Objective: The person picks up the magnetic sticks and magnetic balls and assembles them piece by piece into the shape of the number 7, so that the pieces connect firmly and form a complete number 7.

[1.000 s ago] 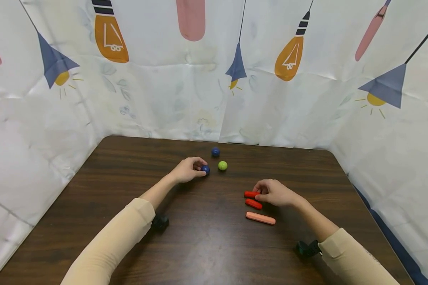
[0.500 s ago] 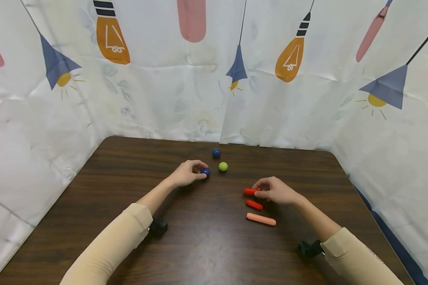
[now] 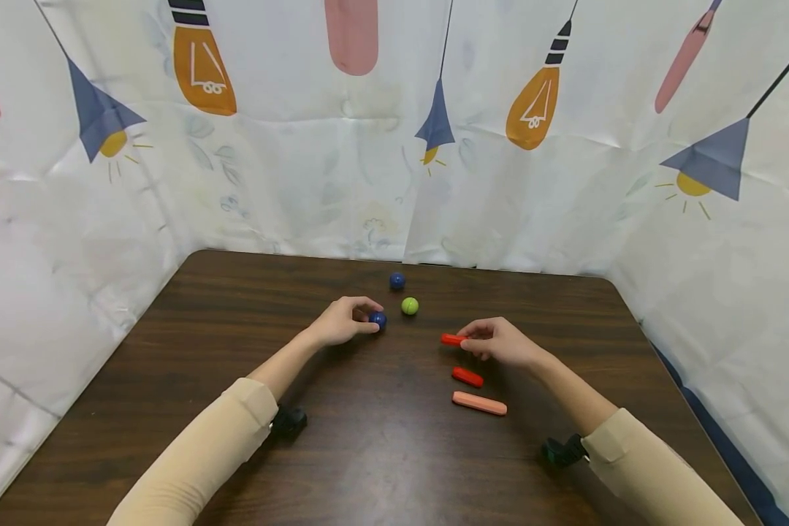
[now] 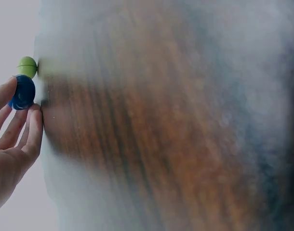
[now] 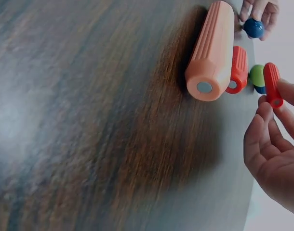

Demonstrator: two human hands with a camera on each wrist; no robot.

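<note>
My left hand (image 3: 340, 321) pinches a dark blue ball (image 3: 379, 319) between thumb and fingers, left of the table's middle. The left wrist view shows this blue ball (image 4: 25, 92) at the fingertips. My right hand (image 3: 505, 342) holds a short red ribbed stick (image 3: 452, 340) by its right end, above the table. In the right wrist view the held red stick (image 5: 272, 84) has a small silver disc at its end. Nearer me lie a second red stick (image 3: 467, 377) and a longer salmon-coloured stick (image 3: 479, 403), both right of the middle.
A green ball (image 3: 410, 306) and another dark blue ball (image 3: 397, 280) lie behind the hands, towards the far edge of the brown wooden table (image 3: 256, 277). A white curtain (image 3: 302, 183) printed with lamps surrounds the table at the back and sides.
My right hand has lifted the red stick from beside the second one and moved it away from me and slightly left. The left hand has shifted slightly nearer with the blue ball.
</note>
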